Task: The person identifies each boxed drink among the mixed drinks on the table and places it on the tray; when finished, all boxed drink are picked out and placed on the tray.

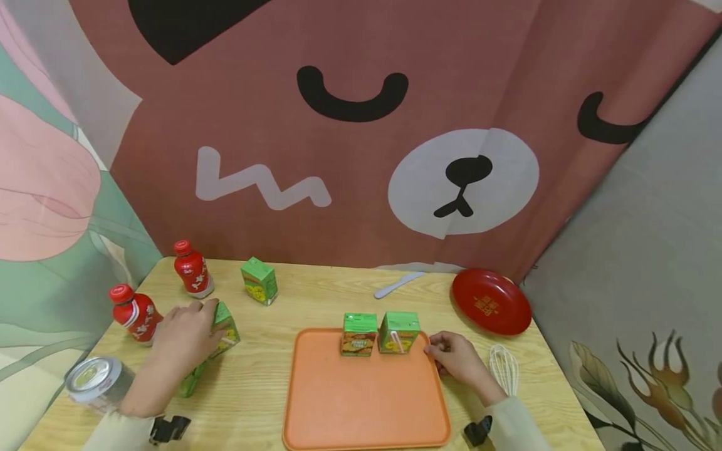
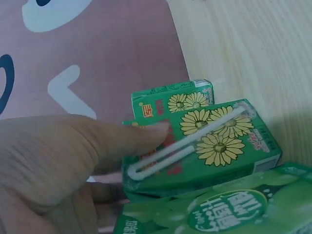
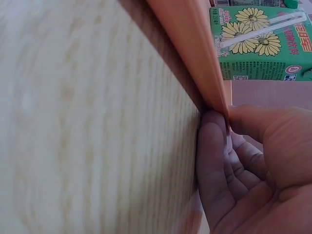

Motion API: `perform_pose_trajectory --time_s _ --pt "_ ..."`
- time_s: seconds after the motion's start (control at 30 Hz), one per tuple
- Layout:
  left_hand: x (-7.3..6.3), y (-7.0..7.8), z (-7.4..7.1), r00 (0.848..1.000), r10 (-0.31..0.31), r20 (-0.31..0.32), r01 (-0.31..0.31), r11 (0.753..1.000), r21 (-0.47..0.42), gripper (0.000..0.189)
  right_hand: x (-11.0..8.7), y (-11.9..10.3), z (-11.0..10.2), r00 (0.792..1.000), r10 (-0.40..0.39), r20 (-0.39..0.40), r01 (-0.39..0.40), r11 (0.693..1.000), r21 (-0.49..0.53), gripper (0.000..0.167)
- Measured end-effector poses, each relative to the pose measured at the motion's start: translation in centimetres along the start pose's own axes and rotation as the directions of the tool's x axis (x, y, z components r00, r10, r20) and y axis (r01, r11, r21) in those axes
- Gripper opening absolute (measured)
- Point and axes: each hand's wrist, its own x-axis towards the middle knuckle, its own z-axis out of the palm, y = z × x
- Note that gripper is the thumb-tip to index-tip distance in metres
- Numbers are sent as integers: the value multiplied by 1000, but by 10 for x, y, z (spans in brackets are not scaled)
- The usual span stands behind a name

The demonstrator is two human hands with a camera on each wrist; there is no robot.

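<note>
My left hand (image 1: 183, 335) grips a green juice carton (image 1: 227, 333) on the left side of the table. In the left wrist view, the thumb lies across that carton's flowered face, beside its white straw. A green packet (image 2: 229, 209) lies against the carton's near side. Another flowered carton (image 1: 259, 282) stands just behind. My right hand (image 1: 459, 357) pinches the right rim of the orange tray (image 1: 366, 401), thumb above and fingers beneath, as the right wrist view shows. Two green cartons stand at the tray's far edge, a brown-fronted one (image 1: 358, 335) and a flowered one (image 1: 399, 333).
Two red bottles (image 1: 193, 269) and a silver can (image 1: 100, 382) stand at the table's left edge. A plastic knife (image 1: 398, 285) lies at the back. On the right are a red plate (image 1: 491, 302) and a white whisk (image 1: 504, 369). Curtains border the table behind.
</note>
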Motion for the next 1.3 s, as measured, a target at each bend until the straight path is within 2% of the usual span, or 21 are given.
perform_pose_trajectory --time_s 0.07,0.17,0.33,0.4,0.57,0.87,1.07,1.2,1.3 --pt "2 -1 1 1000 1 16 0 999 -37 61 1 1 1 1000 -5 1 5 1000 3 19" --pt "6 0 2 999 34 38 -29 992 -126 55 1 1 1 1000 -6 1 6 1000 9 19" --pt "13 14 5 989 99 109 -64 955 -291 51 1 2 0 1000 1 3 -1 1000 11 21" --pt "16 20 8 986 122 114 -77 938 -339 50 1 2 1 1000 1 6 -1 1000 10 22" --pt "19 28 17 984 174 45 -143 911 -387 48 3 3 3 1000 14 8 -14 1000 12 21" --pt "10 30 27 983 165 -84 -185 859 -478 39 3 1 1 999 43 -21 -43 999 10 18" --pt "8 33 30 962 207 -180 -268 852 -450 37 3 2 0 999 49 -14 -49 999 20 19" --pt "10 39 26 947 236 -219 -314 827 -466 37 3 3 1 999 43 -20 -43 999 14 19" --pt "13 47 20 939 268 -216 -342 798 -497 36 3 3 1 999 40 -21 -40 999 17 19"
